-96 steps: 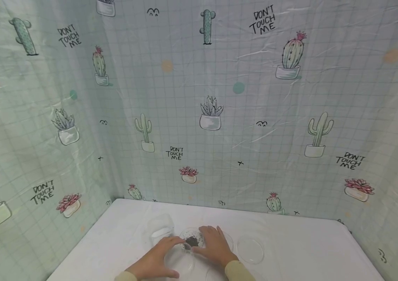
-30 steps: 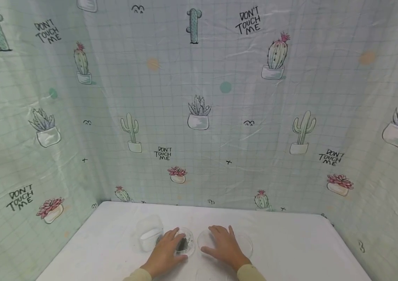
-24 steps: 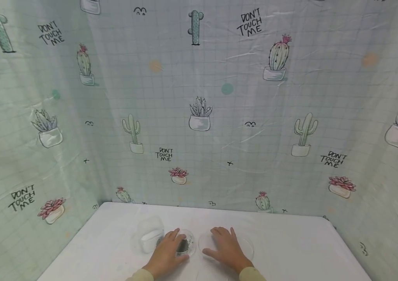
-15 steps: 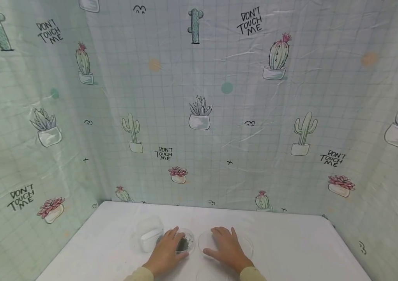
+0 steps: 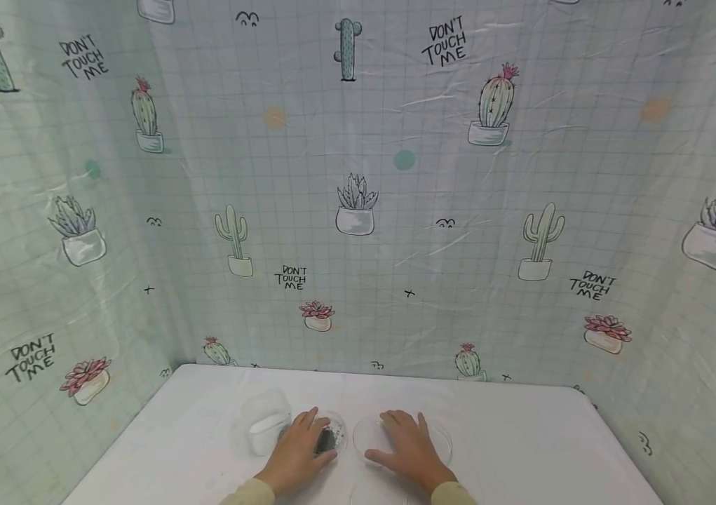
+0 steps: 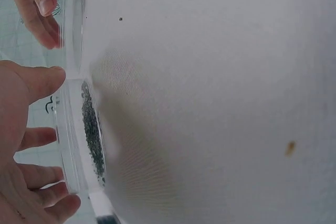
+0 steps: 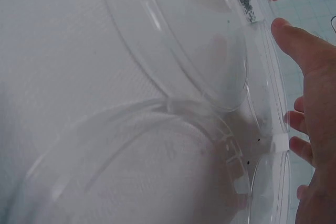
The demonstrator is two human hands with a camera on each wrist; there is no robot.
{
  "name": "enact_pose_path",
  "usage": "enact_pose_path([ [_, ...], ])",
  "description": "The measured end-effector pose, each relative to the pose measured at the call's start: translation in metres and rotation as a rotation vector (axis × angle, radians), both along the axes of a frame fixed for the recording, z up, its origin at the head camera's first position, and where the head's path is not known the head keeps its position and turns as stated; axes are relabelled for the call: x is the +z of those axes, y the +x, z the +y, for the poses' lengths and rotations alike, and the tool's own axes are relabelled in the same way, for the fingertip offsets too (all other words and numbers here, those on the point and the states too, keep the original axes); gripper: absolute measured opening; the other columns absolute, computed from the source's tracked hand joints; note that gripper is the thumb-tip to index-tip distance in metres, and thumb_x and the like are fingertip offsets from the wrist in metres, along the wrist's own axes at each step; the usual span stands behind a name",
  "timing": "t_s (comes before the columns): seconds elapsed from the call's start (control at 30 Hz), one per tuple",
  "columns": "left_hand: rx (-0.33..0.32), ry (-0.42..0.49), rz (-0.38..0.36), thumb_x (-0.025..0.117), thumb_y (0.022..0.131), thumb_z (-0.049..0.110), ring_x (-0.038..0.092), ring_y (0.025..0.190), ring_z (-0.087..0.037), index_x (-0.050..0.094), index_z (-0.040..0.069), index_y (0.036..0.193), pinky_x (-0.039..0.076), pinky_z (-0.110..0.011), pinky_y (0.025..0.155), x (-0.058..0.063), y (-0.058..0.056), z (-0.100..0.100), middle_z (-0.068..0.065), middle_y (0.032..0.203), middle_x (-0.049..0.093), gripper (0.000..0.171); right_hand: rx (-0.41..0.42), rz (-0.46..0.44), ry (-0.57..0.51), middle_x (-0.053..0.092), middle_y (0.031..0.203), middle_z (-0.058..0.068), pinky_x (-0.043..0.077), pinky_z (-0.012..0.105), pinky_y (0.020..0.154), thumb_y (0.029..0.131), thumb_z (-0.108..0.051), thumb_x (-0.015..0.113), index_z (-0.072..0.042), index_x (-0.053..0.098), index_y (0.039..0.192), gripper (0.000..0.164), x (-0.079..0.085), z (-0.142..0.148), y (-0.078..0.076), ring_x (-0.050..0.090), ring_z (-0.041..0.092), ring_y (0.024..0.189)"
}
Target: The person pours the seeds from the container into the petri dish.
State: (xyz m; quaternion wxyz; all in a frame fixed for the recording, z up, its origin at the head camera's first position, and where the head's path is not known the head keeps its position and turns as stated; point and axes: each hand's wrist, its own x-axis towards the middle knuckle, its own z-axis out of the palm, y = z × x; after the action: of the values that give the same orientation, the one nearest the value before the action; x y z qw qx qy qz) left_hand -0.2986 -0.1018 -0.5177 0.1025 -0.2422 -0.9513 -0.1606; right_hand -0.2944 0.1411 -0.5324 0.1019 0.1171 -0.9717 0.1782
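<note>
In the head view my left hand (image 5: 294, 449) lies over the left part of a clear petri dish (image 5: 341, 435) holding dark grey grains (image 5: 326, 440). Its fingers are loosely spread at the rim, with the thumb on the near side. The left wrist view shows the grains (image 6: 93, 135) as a thin layer inside the dish, the thumb and fingertips beside its wall. To the right, my right hand (image 5: 409, 449) rests with extended fingers over a clear round dish (image 5: 367, 428). In the right wrist view its fingertips are by that dish's edge. Part of each dish is hidden under a hand.
Left of the left hand stands a translucent container (image 5: 263, 424) with a white part. More clear round dishes or lids lie right of the right hand (image 5: 442, 442) and at the front (image 5: 379, 494). A cactus-print curtain (image 5: 358, 280) rises behind the white table (image 5: 509, 449).
Earlier both hands were together around the grain dish. Since then they have moved apart, the right hand onto the clear dish to the right. Over the last second both have stayed nearly still.
</note>
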Motion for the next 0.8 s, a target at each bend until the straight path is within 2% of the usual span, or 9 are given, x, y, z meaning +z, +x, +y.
enact_pose_path([
  [0.37, 0.006, 0.020, 0.036, 0.064, 0.080, 0.043, 0.043, 0.122, -0.039, 0.052, 0.009, 0.122, 0.039, -0.056, 0.099, -0.0037, 0.0007, 0.0007, -0.022, 0.134, 0.044, 0.055, -0.007, 0.023, 0.012, 0.056, 0.125, 0.009, 0.025, 0.066, 0.102, 0.069, -0.072, 0.056, -0.011, 0.054, 0.123, 0.081, -0.0034, 0.0040, 0.0016, 0.047, 0.030, 0.120],
  [0.8, 0.001, 0.025, 0.045, 0.066, 0.079, 0.041, 0.041, 0.124, -0.039, 0.052, 0.008, 0.123, 0.037, -0.055, 0.101, -0.0011, 0.0031, -0.0006, -0.021, 0.135, 0.044, 0.056, -0.025, -0.005, 0.022, 0.055, 0.125, 0.009, 0.021, 0.061, 0.108, 0.069, -0.075, 0.053, -0.010, 0.053, 0.125, 0.086, -0.0087, 0.0083, 0.0032, 0.046, 0.030, 0.122],
])
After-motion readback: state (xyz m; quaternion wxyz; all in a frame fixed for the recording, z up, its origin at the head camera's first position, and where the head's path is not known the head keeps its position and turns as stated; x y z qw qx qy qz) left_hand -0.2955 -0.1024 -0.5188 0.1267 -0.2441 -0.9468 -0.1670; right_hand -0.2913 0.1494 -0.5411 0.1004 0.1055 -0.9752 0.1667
